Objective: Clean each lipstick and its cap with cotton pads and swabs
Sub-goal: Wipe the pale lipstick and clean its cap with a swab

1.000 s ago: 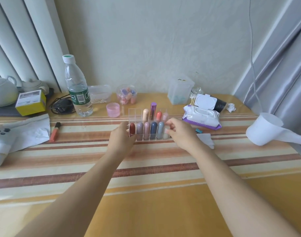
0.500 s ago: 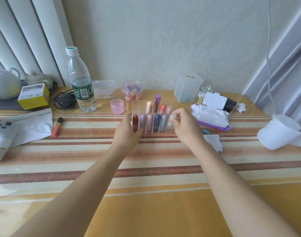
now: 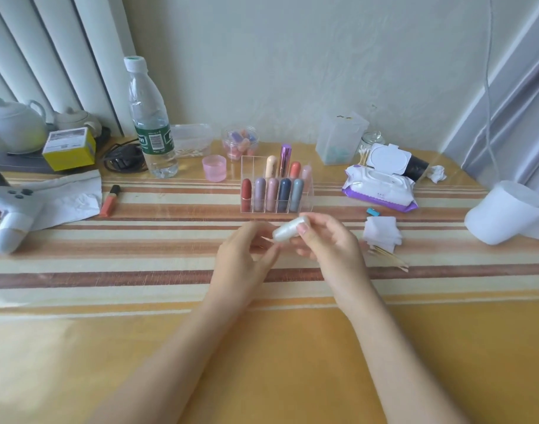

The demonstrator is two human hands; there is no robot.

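My right hand (image 3: 326, 243) pinches a pearly white lipstick (image 3: 288, 230), tilted, in front of the clear organizer (image 3: 308, 197). My left hand (image 3: 246, 252) touches the lipstick's lower end with curled fingers. The organizer holds several capped lipsticks in two rows; its front right slot is vacant. A stack of white cotton pads (image 3: 381, 232) lies to the right, with wooden cotton swabs (image 3: 390, 258) beside it. Another orange lipstick (image 3: 110, 201) lies on the table at the left.
A wet-wipe pack (image 3: 381, 186), a swab jar (image 3: 370, 142), a clear box (image 3: 341, 137) and a tissue roll (image 3: 510, 217) are at right. A water bottle (image 3: 150, 123), pink cup (image 3: 214, 168), game controller (image 3: 12, 215), paper and teapot stand left.
My right hand pulled the white lipstick out of the organizer's front right slot and brought it toward me. My left hand left the organizer and came to the lipstick.
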